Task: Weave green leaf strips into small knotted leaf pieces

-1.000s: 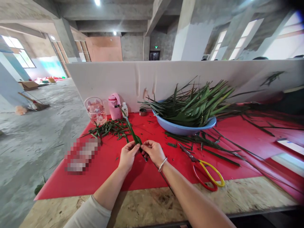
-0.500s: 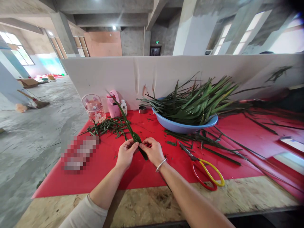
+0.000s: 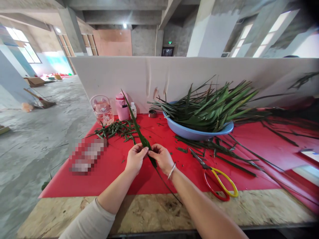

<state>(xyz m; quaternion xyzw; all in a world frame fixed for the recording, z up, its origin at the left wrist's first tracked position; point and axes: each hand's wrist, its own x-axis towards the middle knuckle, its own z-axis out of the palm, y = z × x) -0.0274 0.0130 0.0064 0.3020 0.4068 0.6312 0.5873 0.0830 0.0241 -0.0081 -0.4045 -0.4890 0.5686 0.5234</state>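
Note:
A long green leaf (image 3: 137, 125) is pinched between my two hands above the red sheet (image 3: 109, 181). My left hand (image 3: 136, 158) grips it from the left with thumb and fingers closed. Close beside it, my right hand (image 3: 161, 158), a silver bangle at the wrist, pinches the same leaf, the thumbs almost touching. The leaf's tip points up and away, and its thin tail hangs down toward the table's near edge. To the right lie scissors (image 3: 211, 174) with one red and one yellow handle, blades parted slightly.
A blue basin (image 3: 199, 132) heaped with long leaves (image 3: 211, 106) stands at the back right. Leaf scraps (image 3: 118, 129) lie back left, before a pink clear jug (image 3: 102, 111), a pink bottle (image 3: 122, 108) and a small white bottle (image 3: 133, 110). A white panel (image 3: 112, 74) rises behind.
The view has shifted slightly, so the scene sits further right. The leaf in my hands stands a little more upright, and its thin tail now shows below my right hand.

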